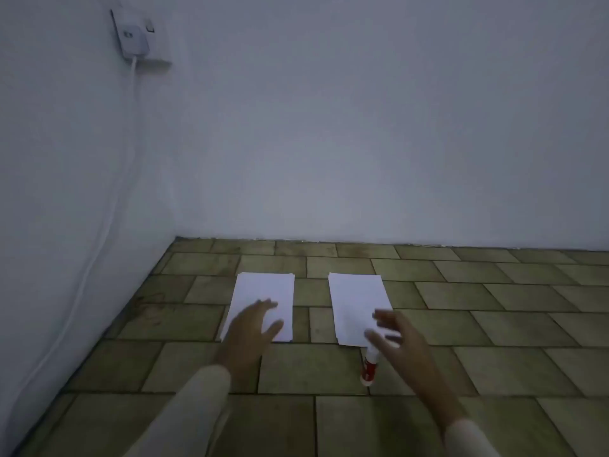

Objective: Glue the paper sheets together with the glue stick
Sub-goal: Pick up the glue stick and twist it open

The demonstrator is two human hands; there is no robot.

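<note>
Setting: a floor (494, 324) of olive-green tiles meeting pale walls (362, 127) in a corner, in dim light.
Left paper (263, 291): white, lying flat on the tiles, just at 11 o'clock from the middle of the floor area; layered edges at its far end suggest more than one sheet.
Right paper (356, 301): white and flat, at 3 o'clock from the left paper, with a strip of bare tile between them.
Glue stick (369, 366): white with a red band, lying on the floor at 6 o'clock from the right paper, its far tip at the paper's near edge.
Left hand (252, 331): fingers straight and spread, gripping nothing, over the near half of the left paper; whether it touches cannot be told.
Right hand (400, 344): blurred, fingers spread and gripping nothing, over the right paper's near corner, just at 1 o'clock from the glue stick and covering its tip.
Sleeves: pale, on both forearms.
Charger (131, 36): plugged into the wall at 10 o'clock of the view, its white cable (108, 225) hanging down.
</note>
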